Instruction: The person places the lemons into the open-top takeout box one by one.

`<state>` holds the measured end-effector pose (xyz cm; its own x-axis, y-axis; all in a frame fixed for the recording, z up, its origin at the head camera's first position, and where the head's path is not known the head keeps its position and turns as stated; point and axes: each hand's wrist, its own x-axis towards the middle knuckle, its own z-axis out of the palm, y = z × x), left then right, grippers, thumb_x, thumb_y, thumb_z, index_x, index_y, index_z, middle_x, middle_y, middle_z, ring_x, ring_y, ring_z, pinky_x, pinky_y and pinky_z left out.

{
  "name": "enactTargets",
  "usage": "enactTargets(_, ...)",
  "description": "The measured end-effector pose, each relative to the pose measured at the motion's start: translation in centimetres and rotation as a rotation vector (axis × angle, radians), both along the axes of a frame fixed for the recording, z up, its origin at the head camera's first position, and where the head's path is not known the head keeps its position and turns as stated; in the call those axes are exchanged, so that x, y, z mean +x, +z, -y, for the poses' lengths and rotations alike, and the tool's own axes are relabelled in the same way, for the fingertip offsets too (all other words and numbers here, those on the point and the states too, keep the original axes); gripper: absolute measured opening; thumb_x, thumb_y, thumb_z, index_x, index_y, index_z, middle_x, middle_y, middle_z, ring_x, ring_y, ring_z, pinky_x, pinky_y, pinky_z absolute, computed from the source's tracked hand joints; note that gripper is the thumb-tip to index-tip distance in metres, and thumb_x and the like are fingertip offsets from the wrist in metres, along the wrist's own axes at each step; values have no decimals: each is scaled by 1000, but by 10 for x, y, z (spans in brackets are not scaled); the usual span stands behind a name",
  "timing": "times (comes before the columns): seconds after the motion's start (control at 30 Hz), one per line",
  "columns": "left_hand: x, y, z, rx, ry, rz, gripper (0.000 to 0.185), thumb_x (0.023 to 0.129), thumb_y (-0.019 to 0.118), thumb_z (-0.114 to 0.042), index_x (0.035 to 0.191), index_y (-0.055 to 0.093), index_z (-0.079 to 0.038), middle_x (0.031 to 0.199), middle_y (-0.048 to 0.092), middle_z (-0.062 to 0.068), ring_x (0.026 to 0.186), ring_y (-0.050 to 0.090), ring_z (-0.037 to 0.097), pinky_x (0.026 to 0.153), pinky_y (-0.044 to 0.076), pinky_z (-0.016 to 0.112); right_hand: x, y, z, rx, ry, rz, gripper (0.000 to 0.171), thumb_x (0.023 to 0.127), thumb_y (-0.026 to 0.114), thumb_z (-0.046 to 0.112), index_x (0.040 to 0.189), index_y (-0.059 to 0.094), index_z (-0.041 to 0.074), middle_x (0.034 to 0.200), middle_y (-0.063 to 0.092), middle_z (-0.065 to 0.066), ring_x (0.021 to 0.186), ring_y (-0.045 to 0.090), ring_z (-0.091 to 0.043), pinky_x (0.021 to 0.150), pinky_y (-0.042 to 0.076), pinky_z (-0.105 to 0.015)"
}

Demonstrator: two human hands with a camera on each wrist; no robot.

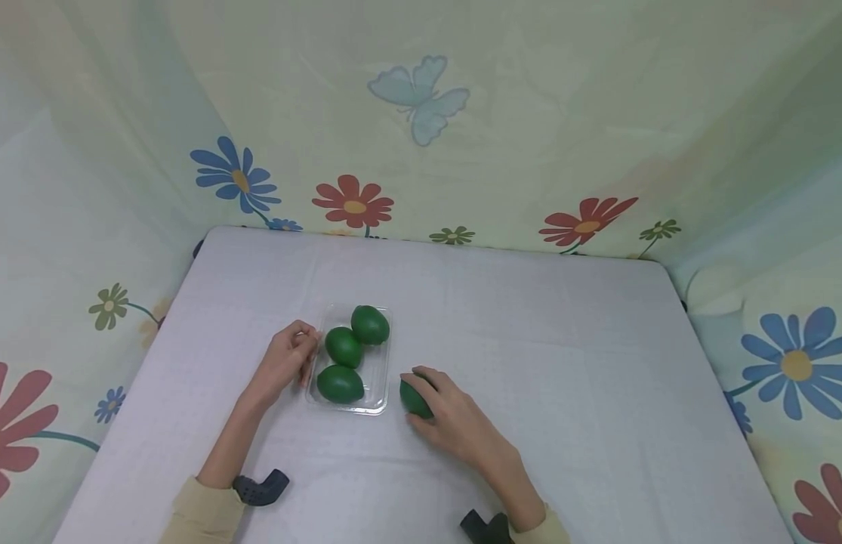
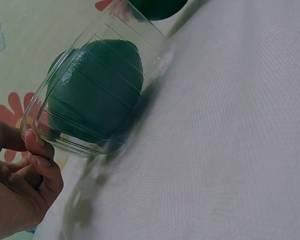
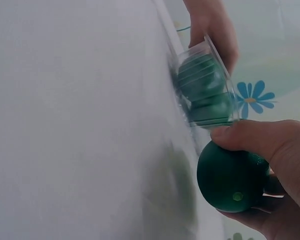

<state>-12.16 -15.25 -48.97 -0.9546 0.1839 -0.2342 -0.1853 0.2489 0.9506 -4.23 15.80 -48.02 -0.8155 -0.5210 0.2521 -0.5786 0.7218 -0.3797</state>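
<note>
A clear plastic container sits on the table, holding three green limes: one at the far end, one in the middle and one at the near end. My left hand pinches the container's left rim between thumb and finger, as the left wrist view shows at the rim. Just right of the container, my right hand grips another lime, thumb on one side and fingers on the other. In the right wrist view this lime appears held above the cloth, outside the container.
A white cloth covers the table. Behind and at both sides hangs a curtain printed with flowers and a butterfly. Dark devices are strapped to both wrists.
</note>
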Motion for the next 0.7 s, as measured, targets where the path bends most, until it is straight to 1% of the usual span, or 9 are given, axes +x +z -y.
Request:
enactTargets(0.13,0,-1,0,1,2,-3,30,109,53,-24,115,50,5,63,52,4,42,49,16,44,41,28,-1,6,-3,-6,-2,-21,65,83,87,14,141,58,12,138,58,-14,118,65,-29,88,61,-36)
enactTargets(0.37,-1,-1,0,-8,8,-9,31,109,53,-25,115,50,5,64,52,5,42,49,16,44,41,28,-5,23,-1,-10,19,-79,67,81,88,13,140,58,12,138,58,-15,118,66,-28,88,61,-35)
enactTargets(0.53,-1,-2,0,-19,9,-5,31,109,53,-25,115,50,5,63,52,4,42,49,16,45,41,28,-10,33,5,-14,43,-107,66,83,88,15,141,57,13,140,57,-14,119,65,-26,89,60,-32)
enactTargets(0.7,-1,-2,0,-10,7,-3,30,109,53,-25,115,50,5,62,52,4,42,49,15,45,41,28,-18,38,14,-38,85,-139,64,85,86,17,141,57,12,140,57,-15,120,65,-25,90,60,-31)
